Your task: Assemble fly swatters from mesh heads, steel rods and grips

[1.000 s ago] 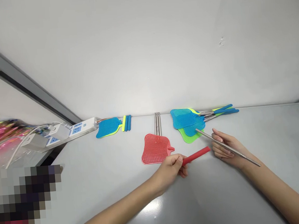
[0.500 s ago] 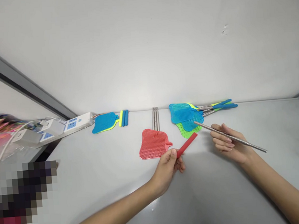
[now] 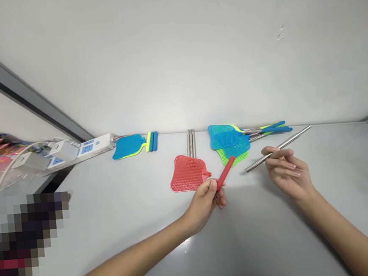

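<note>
My left hand (image 3: pixel 206 198) is closed on a red handle grip (image 3: pixel 226 173), a short tube that points up and to the right. Just beyond that hand lies a red fly swatter head (image 3: pixel 188 173), its socket facing right. My right hand (image 3: pixel 288 172) pinches a silver telescopic rod (image 3: pixel 259 163) between thumb and fingers, above the table. The rod slants, its thick end low at the left and its thinner end high at the right. Several metal rods (image 3: pixel 190 142) lie side by side, partly under the red head.
Assembled fly swatters with blue and green heads (image 3: pixel 225 141) lie in a pile at the back right. At the back left are blue and yellow-green swatter heads (image 3: pixel 127 146) and loose handle grips (image 3: pixel 152 141). A white power strip (image 3: pixel 92 147) with plugged-in adapters stands left. A wall (image 3: pixel 178 62) bounds the table.
The rod has turned in my right hand: its thick end now points left and its thin end up to the right. The red handle grip in my left hand has tilted more upright.
</note>
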Tool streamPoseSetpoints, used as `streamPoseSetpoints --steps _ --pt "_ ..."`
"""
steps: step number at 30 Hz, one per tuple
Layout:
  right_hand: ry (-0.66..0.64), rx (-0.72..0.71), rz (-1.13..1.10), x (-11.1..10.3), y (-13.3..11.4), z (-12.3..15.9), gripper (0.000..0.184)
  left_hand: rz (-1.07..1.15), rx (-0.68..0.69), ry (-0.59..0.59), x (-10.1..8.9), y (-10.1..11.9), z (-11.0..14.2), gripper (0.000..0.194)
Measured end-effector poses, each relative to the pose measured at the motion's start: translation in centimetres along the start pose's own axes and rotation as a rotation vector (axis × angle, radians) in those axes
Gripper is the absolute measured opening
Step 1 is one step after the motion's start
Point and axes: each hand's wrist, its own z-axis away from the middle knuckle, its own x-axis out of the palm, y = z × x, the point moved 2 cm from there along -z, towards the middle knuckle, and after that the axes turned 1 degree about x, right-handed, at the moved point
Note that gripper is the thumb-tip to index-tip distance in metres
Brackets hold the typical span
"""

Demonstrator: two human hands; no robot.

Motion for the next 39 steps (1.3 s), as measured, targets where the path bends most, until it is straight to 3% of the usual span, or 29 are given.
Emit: streamPoseSetpoints --steps 5,10,17,28,33,39 --pt "0.083 0.107 0.317 0.1 0.5 -0.3 0.035 -0.025 0.006 -0.020 -0.1 -0.1 -0.1 0.031" --pt "0.113 0.034 0.592 0.3 -0.3 -0.5 0.044 -0.075 0.011 -0.065 -0.1 -0.1 -0.1 0.031" --pt "0.085 0.063 0.802 0.1 -0.5 -0.6 0.053 -0.084 -0.004 -0.092 0.0 0.0 -0.1 0.032" --pt "0.070 0.045 0.793 -0.1 -1.0 -0.7 0.052 -0.075 0.000 -0.091 -0.1 -0.1 -0.1 0.032" --pt "0.106 0.103 0.869 -0.3 -0.8 -0.8 0.050 -0.066 0.001 -0.084 -0.1 -0.1 -0.2 0.031" --pt "0.125 0.069 0.928 -0.2 -1.1 -0.9 0.051 -0.061 -0.010 -0.071 -0.1 0.0 -0.1 0.030"
